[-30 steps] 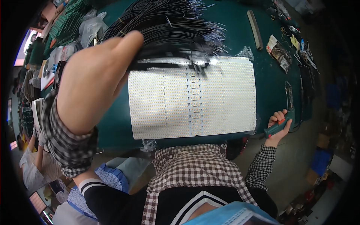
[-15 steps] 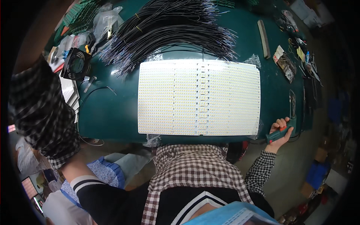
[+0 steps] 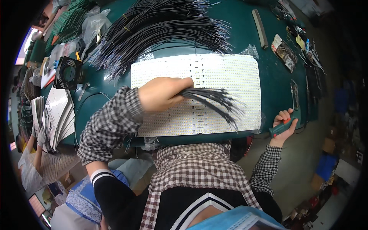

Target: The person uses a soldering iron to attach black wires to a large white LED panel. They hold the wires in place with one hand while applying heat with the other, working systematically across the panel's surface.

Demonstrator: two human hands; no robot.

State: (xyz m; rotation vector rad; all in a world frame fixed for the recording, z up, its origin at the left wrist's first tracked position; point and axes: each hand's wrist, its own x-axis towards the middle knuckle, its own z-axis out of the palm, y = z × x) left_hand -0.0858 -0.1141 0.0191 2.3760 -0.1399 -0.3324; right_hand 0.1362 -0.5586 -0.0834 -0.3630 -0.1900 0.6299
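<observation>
Landmark: white LED strip panel point(image 3: 230, 76) on the green bench point(image 3: 237, 34). Big loose heap of black wires point(image 3: 161, 27) lies just beyond its far edge. Left hand point(image 3: 161, 94) is over the panel's near-left part, clenched on a small wire bundle point(image 3: 212, 101), ends fanning right across the panel. I'd keep that fan tight so single wires separate cleanly. Right hand point(image 3: 283, 124), off the panel's near-right corner, grips a green-handled tool point(image 3: 284, 123); tip hidden.

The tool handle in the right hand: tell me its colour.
Green with a red end, as the head view shows: the tool handle sits in the right hand at the table's edge.
</observation>
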